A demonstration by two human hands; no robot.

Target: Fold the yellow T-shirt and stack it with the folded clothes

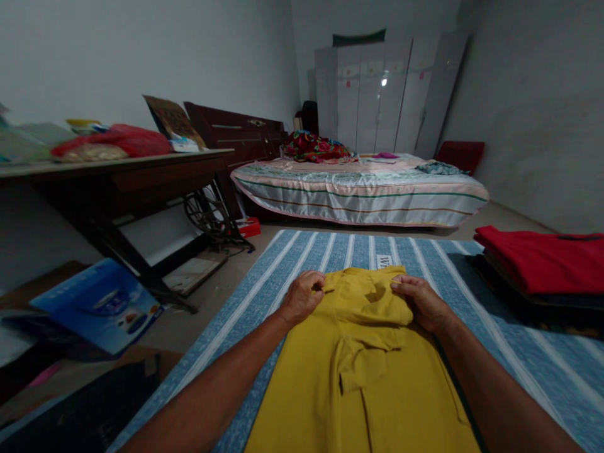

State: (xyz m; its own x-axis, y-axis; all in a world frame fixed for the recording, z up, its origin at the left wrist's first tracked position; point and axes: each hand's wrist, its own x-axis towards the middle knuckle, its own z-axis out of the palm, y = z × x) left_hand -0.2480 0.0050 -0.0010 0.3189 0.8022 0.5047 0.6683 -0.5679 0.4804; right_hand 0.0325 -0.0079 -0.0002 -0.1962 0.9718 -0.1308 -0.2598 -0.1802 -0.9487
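A mustard-yellow garment [363, 371] lies partly folded on a blue striped mat [264, 289] in front of me. My left hand [302, 296] is closed, pinching the garment's far left corner near the collar. My right hand [422, 302] rests on the far right corner, its fingers curled onto the cloth. Both sleeves are folded inward over the middle of the garment.
A stack of folded clothes topped by a red one [542, 261] sits at the right on the mat. A dark table [117, 173] with bags stands at the left, a blue box [101, 305] below it. A bed [358, 189] and white wardrobes [382, 94] are farther back.
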